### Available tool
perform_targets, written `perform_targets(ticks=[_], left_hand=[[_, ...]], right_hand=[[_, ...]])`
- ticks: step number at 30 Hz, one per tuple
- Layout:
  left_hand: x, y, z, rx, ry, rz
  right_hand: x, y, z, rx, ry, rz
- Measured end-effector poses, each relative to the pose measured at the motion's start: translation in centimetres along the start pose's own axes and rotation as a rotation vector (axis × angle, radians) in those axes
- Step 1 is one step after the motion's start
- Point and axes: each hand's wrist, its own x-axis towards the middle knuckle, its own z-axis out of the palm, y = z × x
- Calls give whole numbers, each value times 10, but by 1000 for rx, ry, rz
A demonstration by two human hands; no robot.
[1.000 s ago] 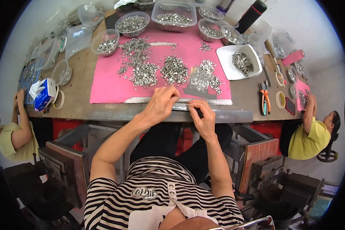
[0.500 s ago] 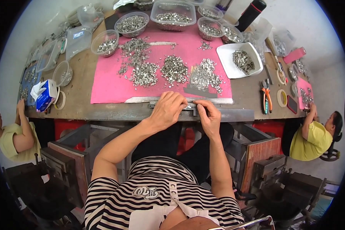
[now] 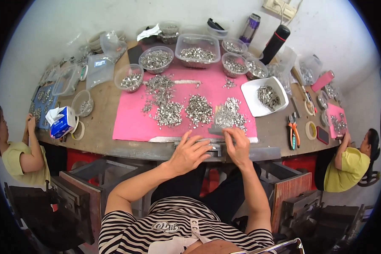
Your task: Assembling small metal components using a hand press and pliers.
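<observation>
My left hand [image 3: 189, 153] is hanging loosely spread, visibly gripping nothing, by the grey metal bar [image 3: 264, 153] just below frame centre. My right hand [image 3: 238, 147] is sitting half-curled at the near edge of the small silver metal pieces [image 3: 232, 113], right of centre on the pink mat [image 3: 131, 122]; can't tell if I'm pinching one. They're looking light, stiff, probably slippery; I'd be fingertip-pinching edges.
</observation>
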Motion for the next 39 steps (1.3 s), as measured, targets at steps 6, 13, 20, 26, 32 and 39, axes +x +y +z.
perform_targets(ticks=[6, 13, 20, 26, 32, 39], left_hand=[[58, -77, -18, 66, 90, -100], [120, -171, 2, 230, 170, -240], [124, -186, 23, 313, 161, -228], [118, -175, 6, 249, 218, -239], [86, -97, -25, 28, 98, -197], [41, -52, -11, 94, -173, -99]], right_hand=[[103, 38, 48, -34, -125, -36], [153, 67, 113, -138, -143, -20], [154, 84, 119, -251, -199, -33], [153, 89, 122, -227, -213, -41], [156, 91, 119, -232, -233, 36], [147, 60, 96, -111, -191, -63]])
